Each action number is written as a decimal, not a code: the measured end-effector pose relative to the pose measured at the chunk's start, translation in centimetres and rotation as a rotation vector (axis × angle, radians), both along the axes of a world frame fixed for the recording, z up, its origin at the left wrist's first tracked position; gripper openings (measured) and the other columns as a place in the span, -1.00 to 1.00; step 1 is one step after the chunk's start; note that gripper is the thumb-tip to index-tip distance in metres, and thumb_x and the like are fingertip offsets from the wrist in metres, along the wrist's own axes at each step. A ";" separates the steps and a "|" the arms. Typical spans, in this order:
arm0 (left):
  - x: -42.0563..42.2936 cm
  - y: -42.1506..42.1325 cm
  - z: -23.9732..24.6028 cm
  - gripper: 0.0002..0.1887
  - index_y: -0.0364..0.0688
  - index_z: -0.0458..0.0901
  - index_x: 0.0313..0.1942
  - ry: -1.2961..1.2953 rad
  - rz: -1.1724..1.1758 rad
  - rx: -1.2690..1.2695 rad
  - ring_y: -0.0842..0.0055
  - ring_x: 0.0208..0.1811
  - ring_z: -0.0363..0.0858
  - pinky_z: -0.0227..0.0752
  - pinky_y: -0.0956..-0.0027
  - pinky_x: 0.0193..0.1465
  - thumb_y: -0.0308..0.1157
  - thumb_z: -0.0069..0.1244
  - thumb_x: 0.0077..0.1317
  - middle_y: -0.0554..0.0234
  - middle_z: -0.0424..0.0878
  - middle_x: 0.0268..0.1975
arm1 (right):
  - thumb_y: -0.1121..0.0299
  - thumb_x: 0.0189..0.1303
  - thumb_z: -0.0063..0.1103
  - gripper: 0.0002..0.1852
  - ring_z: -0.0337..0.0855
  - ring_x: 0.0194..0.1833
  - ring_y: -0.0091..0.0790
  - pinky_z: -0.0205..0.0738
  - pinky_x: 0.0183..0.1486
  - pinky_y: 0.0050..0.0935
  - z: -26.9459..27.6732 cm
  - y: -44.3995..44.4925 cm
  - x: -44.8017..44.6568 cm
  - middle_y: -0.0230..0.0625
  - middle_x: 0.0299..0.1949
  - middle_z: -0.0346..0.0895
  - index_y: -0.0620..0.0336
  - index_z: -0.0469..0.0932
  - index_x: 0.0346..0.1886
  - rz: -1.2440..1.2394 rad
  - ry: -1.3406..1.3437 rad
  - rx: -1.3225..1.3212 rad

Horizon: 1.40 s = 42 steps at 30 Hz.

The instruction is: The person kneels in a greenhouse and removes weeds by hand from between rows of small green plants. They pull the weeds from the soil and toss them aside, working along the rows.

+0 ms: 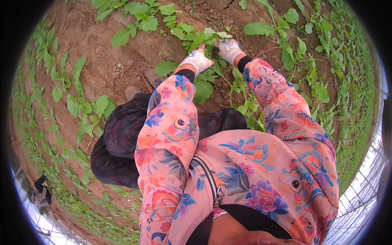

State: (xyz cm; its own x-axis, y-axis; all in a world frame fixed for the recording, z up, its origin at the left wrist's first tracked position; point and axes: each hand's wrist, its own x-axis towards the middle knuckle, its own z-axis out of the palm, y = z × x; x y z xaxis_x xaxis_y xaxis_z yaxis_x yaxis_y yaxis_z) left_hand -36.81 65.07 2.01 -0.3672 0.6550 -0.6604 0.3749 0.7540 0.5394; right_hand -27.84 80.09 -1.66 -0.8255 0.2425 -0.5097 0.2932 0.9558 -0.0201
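Observation:
My left hand [197, 61] is in a white knit glove with blue printing and a bare fingertip. It reaches into a clump of lobed green leaves [197, 38] growing from the soil, its thumb and forefinger apart. Beside it on the right, my right hand [229, 49], in a similar glove, is bent down against the same clump. Leaves partly cover its fingers, so whether they grip a stem cannot be told. A broad leaf [203, 90] hangs below my left hand, and another leaf [165, 68] lies to its left.
Brown soil [134, 58] lies between rows of leafy plants [141, 18]. More plants [288, 46] grow to the right. My shoe [133, 92] and dark-trousered knee [125, 128] are close on the left. Another person [43, 193] is far off at lower left, near the greenhouse frame [361, 190].

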 end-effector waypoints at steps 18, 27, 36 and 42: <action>-0.1 0.5 -0.2 -0.02 -0.04 -0.03 0.40 -0.022 0.076 0.033 0.25 -0.17 0.65 0.53 0.29 -0.08 -0.22 0.22 0.01 -0.13 0.40 0.20 | 0.30 0.08 0.02 -0.56 0.60 -0.05 -0.11 0.42 0.02 -0.19 0.3 -0.6 2.7 -0.09 -0.11 0.59 -0.04 0.47 0.10 -0.174 0.083 -0.057; -1.0 0.2 1.1 0.00 -0.07 -0.05 0.40 -0.120 0.075 -0.019 0.12 0.30 0.30 0.22 0.24 0.33 -0.14 0.23 0.03 -0.15 0.25 0.30 | 0.33 0.08 -0.01 -0.54 0.56 0.02 -0.14 0.41 0.04 -0.23 1.6 0.8 2.8 -0.14 -0.02 0.56 0.00 0.46 0.13 -0.400 0.050 -0.117; -0.9 0.6 0.7 -0.01 -0.10 0.01 0.38 -0.141 0.093 0.007 0.10 0.28 0.32 0.24 0.23 0.31 -0.14 0.26 -0.02 -0.16 0.26 0.30 | 0.25 0.04 0.17 -0.52 0.57 -0.04 -0.08 0.43 -0.03 -0.13 0.8 -0.5 3.9 -0.15 -0.03 0.52 0.00 0.43 0.11 0.032 0.096 -0.097; -0.9 0.6 0.5 -0.01 -0.08 -0.02 0.39 -0.166 0.121 0.026 0.10 0.28 0.32 0.25 0.23 0.30 -0.16 0.24 0.01 -0.17 0.25 0.30 | 0.14 0.11 0.11 -0.68 0.60 -0.15 -0.06 0.44 -0.11 -0.08 -1.0 -0.6 3.6 -0.17 -0.22 0.59 0.03 0.50 -0.10 0.024 0.105 -0.091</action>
